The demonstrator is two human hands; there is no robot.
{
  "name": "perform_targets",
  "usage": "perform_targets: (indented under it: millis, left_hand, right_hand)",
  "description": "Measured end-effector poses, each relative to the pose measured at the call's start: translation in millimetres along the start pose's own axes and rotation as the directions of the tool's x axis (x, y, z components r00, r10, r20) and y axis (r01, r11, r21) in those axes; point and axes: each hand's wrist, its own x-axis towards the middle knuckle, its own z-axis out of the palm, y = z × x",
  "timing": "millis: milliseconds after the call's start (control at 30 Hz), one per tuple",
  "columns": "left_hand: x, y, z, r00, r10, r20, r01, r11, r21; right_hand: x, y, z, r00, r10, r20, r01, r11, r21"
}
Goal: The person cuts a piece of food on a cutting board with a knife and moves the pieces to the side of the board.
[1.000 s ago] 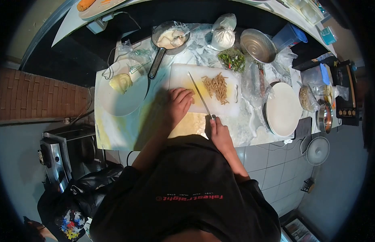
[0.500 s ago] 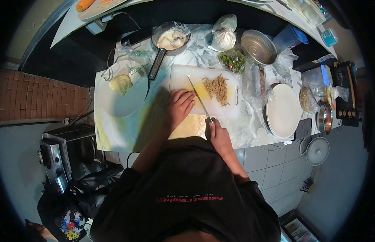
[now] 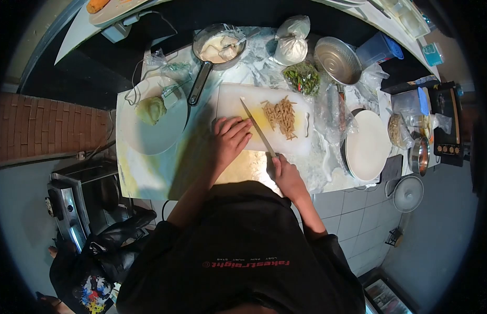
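My right hand (image 3: 288,177) grips the handle of a knife (image 3: 259,129), whose blade slants across a white cutting board (image 3: 232,97). Close to the left side of the blade, my left hand (image 3: 233,140) presses on the board with its fingers together and bent. Whatever lies under those fingers is hidden. Right of the blade sits a pile of thin light-brown strips (image 3: 280,117), and the board around it has a yellowish tint.
Behind the board are a pan (image 3: 219,48) with a pale mixture, a bag of white powder (image 3: 291,46), a bag of green chillies (image 3: 301,78) and a metal bowl (image 3: 337,60). Plates flank it: a pale left plate (image 3: 144,137) holding a cabbage piece (image 3: 150,110), and a white right plate (image 3: 367,144).
The view has shifted slightly. The knife blade shows more of its flat side, and its handle end with my right hand sits a little lower. My left hand stays beside the blade.
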Motion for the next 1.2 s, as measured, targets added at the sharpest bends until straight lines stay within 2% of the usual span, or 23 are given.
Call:
perform_targets:
  millis: [100, 267, 367, 567, 633, 767, 1200]
  left_hand:
    - [1, 2, -2, 1.0, -0.009, 0.022, 0.009, 1.0, -0.002]
    - [2, 5, -5, 0.999, -0.022, 0.034, 0.022, 1.0, -0.002]
    - [3, 6, -6, 0.999, -0.022, 0.031, 0.022, 1.0, -0.015]
    - [10, 14, -7, 0.998, -0.017, 0.06, 0.018, 1.0, -0.009]
    - [8, 15, -3, 0.998, -0.027, 0.052, 0.028, 0.999, -0.018]
    - [6, 14, -1, 0.999, -0.044, 0.032, 0.046, 0.996, -0.071]
    - [9, 15, -5, 0.999, -0.005, 0.054, 0.008, 0.998, -0.062]
  right_hand:
    - [5, 4, 5, 0.999, -0.038, -0.013, 0.038, 0.999, 0.029]
    - [5, -3, 22, 0.989, -0.003, -0.146, -0.036, 0.963, -0.266]
    - [-4, 0, 18, 0.98, -0.004, -0.199, -0.056, 0.954, -0.294]
    - [-11, 16, 10, 0.978, 0.027, -0.209, -0.066, 0.981, -0.182]
    - [-12, 13, 9, 0.978, 0.011, -0.206, -0.019, 0.999, -0.04]
    - [-11, 10, 13, 0.984, 0.001, -0.18, -0.007, 0.999, -0.033]
    - [-13, 2, 16, 0.991, 0.044, -0.13, -0.045, 0.999, -0.005]
